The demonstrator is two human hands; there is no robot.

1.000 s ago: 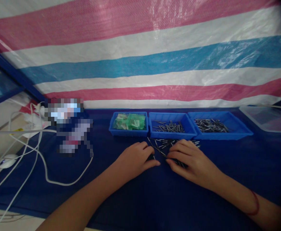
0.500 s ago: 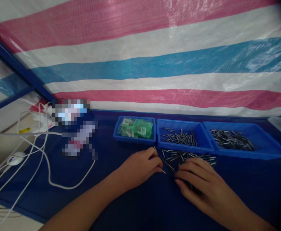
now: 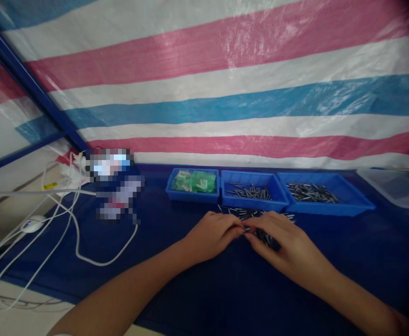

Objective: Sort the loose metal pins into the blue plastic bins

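My left hand point(image 3: 218, 235) is closed in a pinch, its fingertips meeting those of my right hand point(image 3: 283, 240) over the table. A small glinting piece of a thin metal rod point(image 3: 247, 229) shows between the touching fingertips; most of it is hidden. The right thumb and forefinger close on it from the other side. Behind and beneath my right hand lies a loose pile of thin metal rods point(image 3: 248, 213), dark with shiny ends. Part of that pile is covered by the hand.
Behind the pile stand a small blue bin point(image 3: 193, 197) with green packets point(image 3: 203, 181), a middle blue bin point(image 3: 253, 201) and a right blue bin point(image 3: 351, 205), both holding rods. White cables point(image 3: 76, 233) run along the left. A clear plastic container point(image 3: 397, 189) is at right.
Both hands have come together, so their fingertips now meet; before, they were apart with a rod in the left pinch. The view has shifted, bringing the bins left in the picture.
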